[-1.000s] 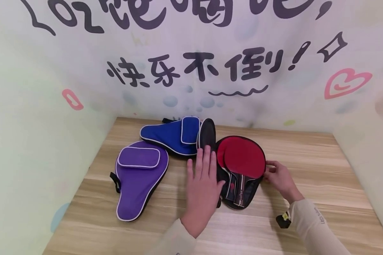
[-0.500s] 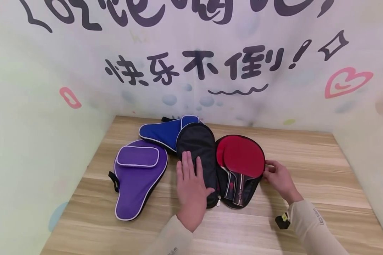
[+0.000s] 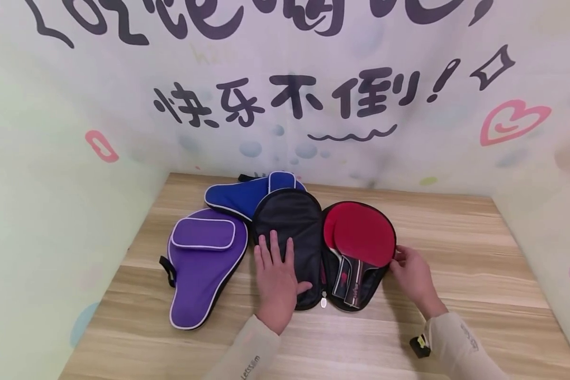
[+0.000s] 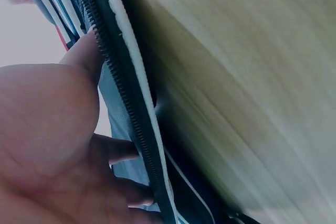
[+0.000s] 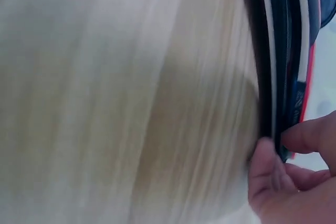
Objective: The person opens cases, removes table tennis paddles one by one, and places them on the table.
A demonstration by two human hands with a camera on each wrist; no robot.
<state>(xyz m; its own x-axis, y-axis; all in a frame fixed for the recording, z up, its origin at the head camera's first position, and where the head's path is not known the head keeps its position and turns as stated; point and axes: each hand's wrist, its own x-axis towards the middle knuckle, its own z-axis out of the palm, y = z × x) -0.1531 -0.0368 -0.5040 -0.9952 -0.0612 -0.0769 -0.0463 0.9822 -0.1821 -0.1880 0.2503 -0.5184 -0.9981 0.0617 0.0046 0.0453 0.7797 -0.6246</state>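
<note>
A black table tennis paddle case (image 3: 290, 214) lies unzipped, its two halves folded out side by side. Two red paddles (image 3: 364, 235) overlap in its right half, handles toward me. My left hand (image 3: 276, 287) rests on the left half with straight, spread fingers; in the left wrist view these reach over the zipper edge (image 4: 131, 98). With thumb and fingers my right hand (image 3: 415, 277) pinches the rim of the right half, and the right wrist view shows that pinch on the dark edge (image 5: 278, 77). A zipper pull (image 3: 323, 301) hangs between the halves at the near end.
To the left lies a purple paddle case (image 3: 204, 274) with white piping. Behind, a blue paddle case (image 3: 235, 195) is partly covered by the black flap. A small black object with a yellow mark (image 3: 420, 345) is by the right sleeve. Printed walls (image 3: 351, 163) bound the wooden table (image 3: 461, 248).
The black flap, standing nearly on edge a second ago, has swung down to the left over part of the blue case. My left hand moved left with it; the right stays at the rim.
</note>
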